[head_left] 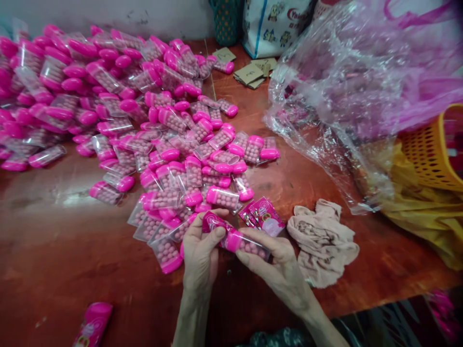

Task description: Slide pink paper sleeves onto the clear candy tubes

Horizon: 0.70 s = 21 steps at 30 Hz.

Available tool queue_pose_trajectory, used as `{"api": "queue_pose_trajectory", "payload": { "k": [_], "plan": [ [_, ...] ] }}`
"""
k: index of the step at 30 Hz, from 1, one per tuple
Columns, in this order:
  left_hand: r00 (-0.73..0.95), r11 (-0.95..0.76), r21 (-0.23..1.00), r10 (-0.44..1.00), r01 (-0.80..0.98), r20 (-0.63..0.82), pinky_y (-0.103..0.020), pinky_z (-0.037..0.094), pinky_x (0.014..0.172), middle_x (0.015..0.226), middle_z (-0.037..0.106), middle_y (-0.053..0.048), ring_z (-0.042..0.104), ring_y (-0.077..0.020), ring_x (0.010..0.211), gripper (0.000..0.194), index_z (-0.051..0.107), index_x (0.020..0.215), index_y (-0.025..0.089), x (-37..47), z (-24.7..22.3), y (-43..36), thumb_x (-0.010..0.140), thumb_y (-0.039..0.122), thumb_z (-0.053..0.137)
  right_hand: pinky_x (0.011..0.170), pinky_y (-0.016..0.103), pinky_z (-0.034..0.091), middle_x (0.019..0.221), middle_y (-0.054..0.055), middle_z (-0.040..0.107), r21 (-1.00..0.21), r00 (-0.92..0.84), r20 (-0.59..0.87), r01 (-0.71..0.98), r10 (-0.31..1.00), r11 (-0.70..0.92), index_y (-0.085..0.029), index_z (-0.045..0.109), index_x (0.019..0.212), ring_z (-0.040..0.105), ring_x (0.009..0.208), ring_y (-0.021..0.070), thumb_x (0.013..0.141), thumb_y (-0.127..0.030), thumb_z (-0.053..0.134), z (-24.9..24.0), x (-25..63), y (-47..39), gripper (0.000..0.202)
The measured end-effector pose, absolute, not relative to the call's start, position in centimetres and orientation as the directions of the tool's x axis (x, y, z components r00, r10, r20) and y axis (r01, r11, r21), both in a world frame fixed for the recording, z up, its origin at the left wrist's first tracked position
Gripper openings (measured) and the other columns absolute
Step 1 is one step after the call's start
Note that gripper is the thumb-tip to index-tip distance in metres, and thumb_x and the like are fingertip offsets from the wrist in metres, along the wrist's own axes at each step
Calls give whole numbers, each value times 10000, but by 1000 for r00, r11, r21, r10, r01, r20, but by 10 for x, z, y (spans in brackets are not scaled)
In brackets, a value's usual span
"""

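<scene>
Head view: on the white bag (275, 26) at the far side, red lettering appears to start with "Y"; the rest cannot be read reliably. The brown cards (249, 73) before it carry dark marks, also unclear. Print on the pink wrappers (266, 217) and on the pink packet (94, 323) at near left is too small to read. The bead-filled container (253, 246) lies between thumb and fingers of the right hand (280, 262), its pink cap toward the left. The left hand (200, 246), thumb and fingers closed, pinches a printed pink wrapper (214, 222) at that capped end. Similar containers (170, 193) are heaped beyond and left; a crumpled cloth (323, 241) lies right.
</scene>
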<state>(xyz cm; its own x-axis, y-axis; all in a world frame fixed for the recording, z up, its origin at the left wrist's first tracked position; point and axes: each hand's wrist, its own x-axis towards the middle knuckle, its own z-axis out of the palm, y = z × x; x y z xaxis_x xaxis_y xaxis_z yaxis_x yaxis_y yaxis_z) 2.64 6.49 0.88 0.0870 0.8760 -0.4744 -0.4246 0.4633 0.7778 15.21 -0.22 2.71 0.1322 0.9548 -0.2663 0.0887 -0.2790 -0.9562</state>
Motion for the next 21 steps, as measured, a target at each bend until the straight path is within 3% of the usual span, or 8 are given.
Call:
{"api": "queue_pose_trajectory", "payload": {
  "k": [4,7,15,21],
  "plan": [
    [74,438,742,880,-508,-469,-272,526,602,934,694,-79,635,-165,655,395,634,941,177,31,14,63,573,218,769,517,182,399,677,-32,544,-968,146,-245,24,958,-251,-207,647,1050,459,566,88,782,-242,634,28,146,-3,271],
    [125,478,708,862,-519,-491,-313,535,680,903,702,-86,657,-208,734,439,639,962,174,35,20,58,562,282,781,506,180,408,656,-34,536,-974,196,-217,19,956,-225,-216,648,1047,449,543,87,782,-257,635,30,144,-4,269],
    [237,547,666,831,-507,-503,-339,513,770,819,710,-72,653,-229,816,249,700,860,152,46,32,44,630,236,744,612,173,479,805,-29,649,-991,291,-121,25,949,-134,-260,625,1084,578,657,109,796,-236,618,30,144,-9,289],
    [220,443,753,896,-487,-385,-325,510,761,809,710,-59,649,-217,801,148,715,756,173,48,33,44,625,232,749,516,164,445,663,-32,582,-991,338,-123,14,933,-136,-177,634,996,503,532,89,791,-265,612,28,131,-18,224]
  ]
}}
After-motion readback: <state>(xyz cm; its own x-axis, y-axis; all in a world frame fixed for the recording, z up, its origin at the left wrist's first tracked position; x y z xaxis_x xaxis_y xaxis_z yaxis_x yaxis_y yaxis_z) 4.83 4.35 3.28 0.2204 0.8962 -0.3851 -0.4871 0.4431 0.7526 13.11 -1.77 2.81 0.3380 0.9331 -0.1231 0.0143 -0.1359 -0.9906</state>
